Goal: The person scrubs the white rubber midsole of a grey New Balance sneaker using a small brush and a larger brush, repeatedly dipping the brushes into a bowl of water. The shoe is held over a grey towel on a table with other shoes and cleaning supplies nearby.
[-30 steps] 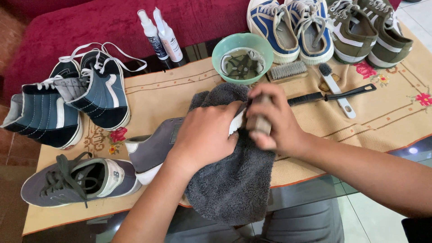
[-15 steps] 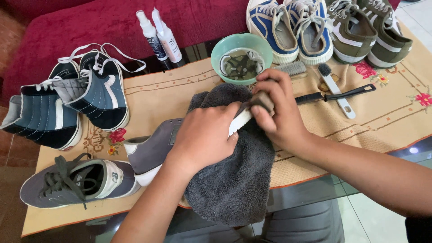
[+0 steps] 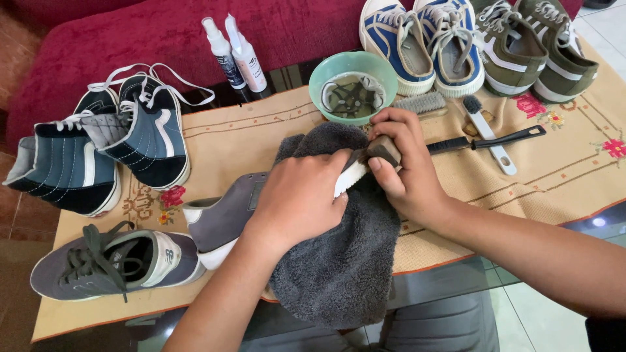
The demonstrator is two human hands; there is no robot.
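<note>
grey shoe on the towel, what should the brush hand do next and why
Probably draw the small brush back along the white sole edge toward the heel. The right hand holds it at the toe end, the left hand steadies the grey shoe on the dark towel, and most of the sole's length lies away from the bristles.

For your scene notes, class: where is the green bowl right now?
In the head view, the green bowl sits at upper centre on the tan cloth, just beyond the right hand, between the spray bottles and the blue sneakers.
</note>
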